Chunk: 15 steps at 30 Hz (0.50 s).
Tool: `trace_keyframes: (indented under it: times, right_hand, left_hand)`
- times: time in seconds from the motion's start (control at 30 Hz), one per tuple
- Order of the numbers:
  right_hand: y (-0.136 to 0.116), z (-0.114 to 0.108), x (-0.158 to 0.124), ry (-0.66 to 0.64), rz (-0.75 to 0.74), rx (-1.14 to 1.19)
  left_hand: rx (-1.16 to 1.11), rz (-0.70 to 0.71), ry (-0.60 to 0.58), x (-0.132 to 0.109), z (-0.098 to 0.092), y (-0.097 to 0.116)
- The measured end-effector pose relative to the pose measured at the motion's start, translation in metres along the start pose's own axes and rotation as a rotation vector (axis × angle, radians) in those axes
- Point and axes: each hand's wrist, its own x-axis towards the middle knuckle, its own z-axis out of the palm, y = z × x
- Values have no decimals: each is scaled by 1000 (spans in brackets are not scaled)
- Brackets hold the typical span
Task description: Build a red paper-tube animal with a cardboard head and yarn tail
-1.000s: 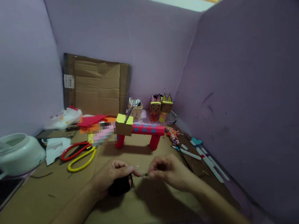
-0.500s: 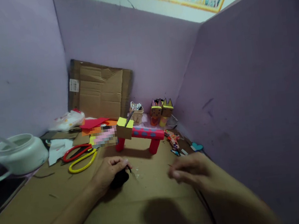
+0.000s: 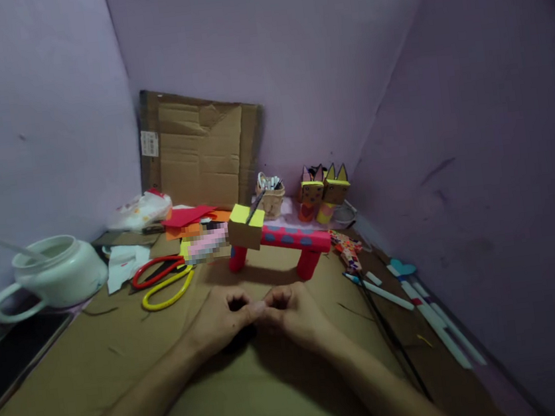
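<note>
Thumb and fingertips of the left hand (image 3: pixel 223 322) and right hand (image 3: pixel 297 316) are pinched closed and meet on the near side of the red spotted toy animal (image 3: pixel 295 236). Whatever lies between them cannot be made out. A black bundle (image 3: pixel 241 339), mostly hidden, sits beneath the left hand, also nearside of the animal. Judged light, soft and easily squashed; suited to a loose hold round its sides. Scissors (image 3: pixel 164 305) lie left of the animal.
</note>
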Motion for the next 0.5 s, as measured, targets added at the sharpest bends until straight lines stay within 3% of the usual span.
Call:
trace_keyframes:
  times: [0.07, 0.17, 0.3, 0.4, 0.5]
  right_hand:
    - [-5, -6, 0, -8, 55, 211]
    - [-16, -19, 0, 55, 20, 541]
    - [-28, -42, 0, 152, -63, 720]
    - [-33, -57, -2, 172, -128, 830]
    - [-35, -68, -6, 206, -202, 964]
  left_hand:
    - [-90, -41, -62, -1, -6, -1]
    - [-313, -93, -98, -2, -16, -7]
    - [-521, -220, -107, 0, -26, -13]
    - [-527, -268, -156, 0, -32, -15]
    - [-391, -246, -113, 0, -40, -15]
